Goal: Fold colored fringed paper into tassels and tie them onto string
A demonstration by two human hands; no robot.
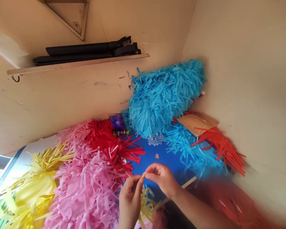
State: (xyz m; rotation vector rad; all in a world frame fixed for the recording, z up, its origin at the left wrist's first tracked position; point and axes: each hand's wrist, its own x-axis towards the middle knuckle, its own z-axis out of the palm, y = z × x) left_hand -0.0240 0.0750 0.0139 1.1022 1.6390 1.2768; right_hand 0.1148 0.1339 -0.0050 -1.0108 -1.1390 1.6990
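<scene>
My left hand (130, 194) and my right hand (164, 181) meet fingertip to fingertip above the table's front edge. Both are closed in a pinch on a small twisted bit of yellow paper (143, 175). Below my fingers hangs a yellow paper fringe (149, 199) with loose strips; my left hand hides part of it, so I cannot see how it joins the pinched bit. Left of my hands lies a big heap of pink paper fringe (85, 190). Red fringe (131, 151) spreads just beyond them on the blue tabletop (154, 163).
A large blue fringe bundle (164, 95) leans in the corner, with small clear pieces (155, 140) before it. Brown card (197, 122) and orange-red fringe (225, 149) lie right. Yellow fringe (35, 184) lies far left. A wall shelf (85, 64) carries black long objects (81, 51).
</scene>
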